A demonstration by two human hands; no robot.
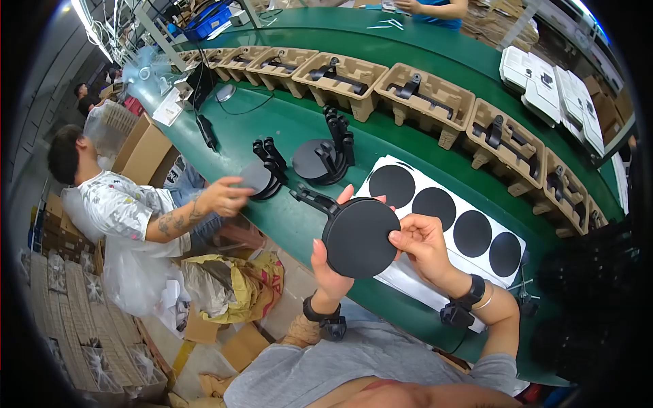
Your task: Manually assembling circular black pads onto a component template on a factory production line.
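Note:
In front of me is a round black disc base (362, 238) with a short hinged arm (314, 198) sticking out at its upper left. My left hand (329, 273) grips it from beneath, fingertips showing past its upper edge. At the disc's right edge, my right hand (423, 246) is closed, thumb pressed on the rim; whether it also pinches a thin pad cannot be made out. Beyond my right hand lies a white sheet (425, 192) with several round black pads (434, 208). Stacked black disc bases with upright arms (322, 160) stand on the green table (262, 228).
Behind the table, a row of brown moulded trays (420, 102) holds black parts. White trays (552, 95) sit at the far right. At left, a co-worker's hand (228, 196) is near a smaller disc stack (260, 178). A yellow bag (262, 289) stands on the floor.

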